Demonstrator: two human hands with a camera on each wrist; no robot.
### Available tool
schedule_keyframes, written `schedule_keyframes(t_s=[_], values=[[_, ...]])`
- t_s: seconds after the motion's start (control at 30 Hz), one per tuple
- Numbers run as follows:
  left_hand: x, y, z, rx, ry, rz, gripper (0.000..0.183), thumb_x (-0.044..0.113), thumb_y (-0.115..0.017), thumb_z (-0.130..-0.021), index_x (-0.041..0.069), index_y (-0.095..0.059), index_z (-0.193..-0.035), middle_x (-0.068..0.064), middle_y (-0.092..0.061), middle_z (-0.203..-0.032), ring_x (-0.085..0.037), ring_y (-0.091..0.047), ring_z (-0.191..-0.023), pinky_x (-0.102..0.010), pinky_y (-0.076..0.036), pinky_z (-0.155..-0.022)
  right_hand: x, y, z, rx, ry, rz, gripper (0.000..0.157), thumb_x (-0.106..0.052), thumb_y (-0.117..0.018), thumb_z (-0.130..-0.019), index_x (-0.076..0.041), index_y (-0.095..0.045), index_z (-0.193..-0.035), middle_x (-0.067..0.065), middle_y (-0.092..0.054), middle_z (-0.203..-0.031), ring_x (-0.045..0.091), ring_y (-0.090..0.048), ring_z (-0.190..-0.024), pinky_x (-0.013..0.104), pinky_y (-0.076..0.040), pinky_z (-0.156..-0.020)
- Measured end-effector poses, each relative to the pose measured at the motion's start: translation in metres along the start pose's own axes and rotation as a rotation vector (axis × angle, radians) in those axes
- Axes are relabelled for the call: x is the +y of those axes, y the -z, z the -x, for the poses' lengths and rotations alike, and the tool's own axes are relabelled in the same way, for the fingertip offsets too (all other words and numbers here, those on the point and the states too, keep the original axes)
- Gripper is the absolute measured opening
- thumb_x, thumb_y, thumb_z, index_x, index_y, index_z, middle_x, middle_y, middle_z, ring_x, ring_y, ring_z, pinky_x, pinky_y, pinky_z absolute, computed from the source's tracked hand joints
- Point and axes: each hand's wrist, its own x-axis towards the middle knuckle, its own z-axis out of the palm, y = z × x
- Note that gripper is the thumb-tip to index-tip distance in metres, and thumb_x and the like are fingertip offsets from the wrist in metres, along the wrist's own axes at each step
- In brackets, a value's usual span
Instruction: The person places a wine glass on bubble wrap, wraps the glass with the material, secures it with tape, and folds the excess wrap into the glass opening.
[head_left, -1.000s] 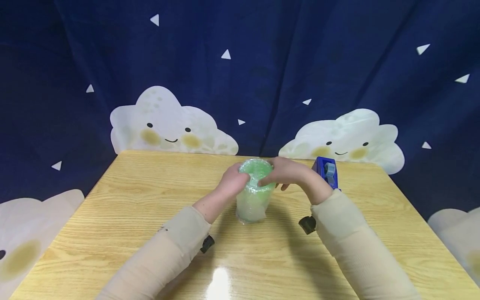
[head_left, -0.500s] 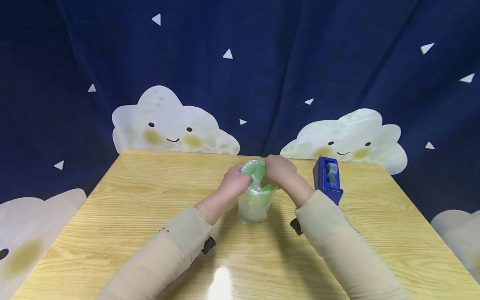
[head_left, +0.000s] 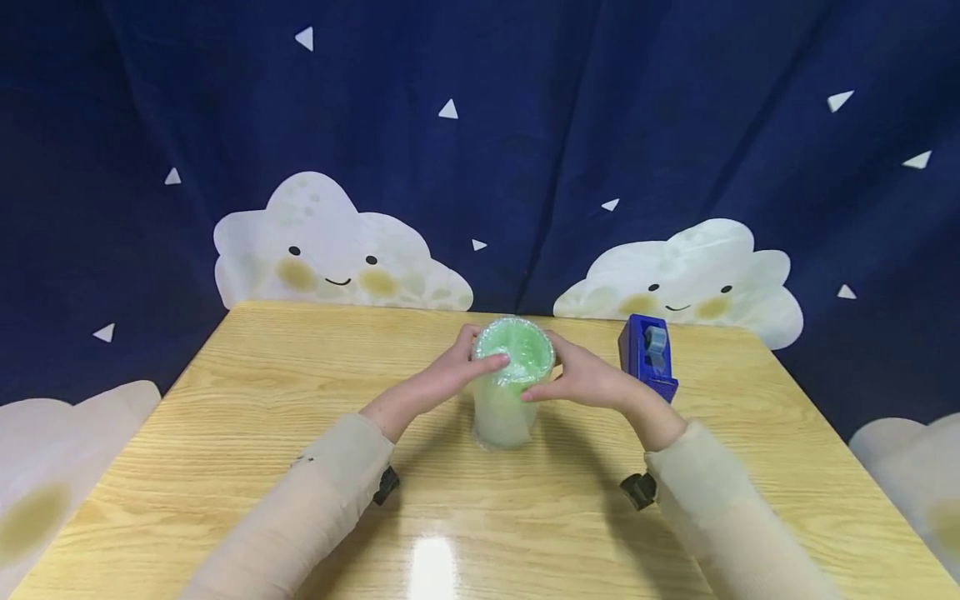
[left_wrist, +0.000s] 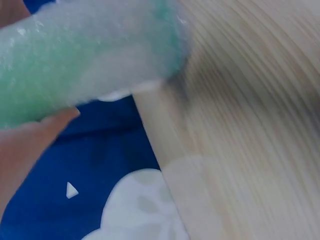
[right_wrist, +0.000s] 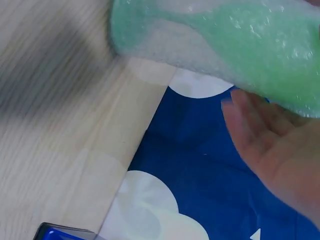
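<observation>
A green-and-white cylinder wrapped in clear bubble wrap (head_left: 501, 417) stands upright near the middle of the table; its green inside shows through the round top. My left hand (head_left: 450, 371) grips its upper left side, thumb across the front of the rim and fingers behind. On the other side my right hand (head_left: 588, 379) holds it, with the thumb on the front below the rim and the fingers largely hidden behind. In the right wrist view, the right hand's fingers (right_wrist: 245, 115) lie along the wrapped side. The left wrist view shows left-hand fingers (left_wrist: 60, 120) against the wrap.
A blue tape dispenser (head_left: 637, 354) with a roll of clear tape stands to the right, close behind the right wrist. The wooden table (head_left: 315, 358) ends at a dark blue curtain (head_left: 525, 150) printed with clouds.
My right hand moved in over the top of the wrapped cylinder, then drew back to its right side. The left thumb has straightened across the rim. The cylinder stays in place.
</observation>
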Motion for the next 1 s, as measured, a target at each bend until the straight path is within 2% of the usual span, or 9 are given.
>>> schedule_keyframes(t_s=[0.07,0.13,0.23,0.4,0.53,0.7,1.0], values=[[-0.004,0.005,0.002,-0.064,-0.045,-0.004,0.058,0.025,-0.060,-0.088,0.009,-0.028,-0.134,-0.015,-0.042,-0.139,-0.032,-0.036,-0.134,-0.050,-0.031,-0.110,0.003,-0.004,0.000,0.056,-0.015,0.006,0.080,-0.031,-0.075,-0.078,-0.003,-0.031,-0.140,0.015,-0.050,-0.132,0.030,-0.050,-0.119,0.045,-0.048,-0.094],[-0.009,0.007,0.003,-0.072,-0.080,-0.024,0.065,0.021,-0.066,-0.084,0.012,-0.029,-0.137,-0.011,-0.039,-0.142,-0.032,-0.031,-0.136,-0.053,-0.028,-0.111,0.004,-0.005,0.001,0.104,-0.039,0.020,0.078,-0.030,-0.075,-0.078,-0.004,-0.033,-0.139,0.014,-0.051,-0.131,0.031,-0.050,-0.118,0.047,-0.048,-0.094],[-0.015,0.008,0.001,-0.011,-0.112,-0.090,0.071,0.023,-0.072,-0.080,0.016,-0.034,-0.139,-0.006,-0.037,-0.145,-0.030,-0.027,-0.139,-0.056,-0.024,-0.112,0.004,-0.006,0.000,0.148,-0.052,0.048,0.078,-0.030,-0.075,-0.077,-0.004,-0.033,-0.139,0.015,-0.052,-0.131,0.033,-0.049,-0.120,0.053,-0.044,-0.097],[-0.020,0.005,-0.007,0.126,-0.138,-0.194,0.076,0.028,-0.075,-0.077,0.018,-0.036,-0.142,-0.007,-0.031,-0.148,-0.028,-0.025,-0.140,-0.054,-0.023,-0.113,0.010,-0.006,-0.007,0.191,-0.007,0.051,0.080,-0.028,-0.075,-0.078,-0.008,-0.033,-0.143,0.014,-0.051,-0.134,0.034,-0.046,-0.125,0.055,-0.039,-0.102],[-0.021,0.005,-0.014,0.176,-0.127,-0.256,0.078,0.031,-0.074,-0.078,0.021,-0.034,-0.144,-0.006,-0.024,-0.152,-0.029,-0.021,-0.140,-0.056,-0.023,-0.112,0.016,-0.005,-0.014,0.218,0.001,0.028,0.077,-0.026,-0.075,-0.079,-0.009,-0.034,-0.142,0.014,-0.049,-0.137,0.035,-0.041,-0.129,0.056,-0.034,-0.106],[-0.022,0.008,-0.024,0.187,-0.122,-0.307,0.078,0.033,-0.072,-0.080,0.024,-0.031,-0.146,-0.008,-0.019,-0.153,-0.033,-0.016,-0.141,-0.059,-0.023,-0.110,0.023,-0.002,-0.023,0.229,-0.021,0.030,0.076,-0.028,-0.073,-0.080,-0.008,-0.034,-0.143,0.017,-0.047,-0.139,0.037,-0.039,-0.131,0.057,-0.031,-0.107],[-0.022,0.008,-0.029,0.139,-0.104,-0.262,0.083,0.032,-0.064,-0.083,0.023,-0.016,-0.150,-0.011,-0.012,-0.155,-0.033,-0.009,-0.143,-0.061,-0.016,-0.112,0.027,0.002,-0.028,0.200,-0.048,0.015,0.077,-0.029,-0.070,-0.083,-0.012,-0.028,-0.146,0.016,-0.044,-0.142,0.037,-0.035,-0.133,0.059,-0.030,-0.108]])
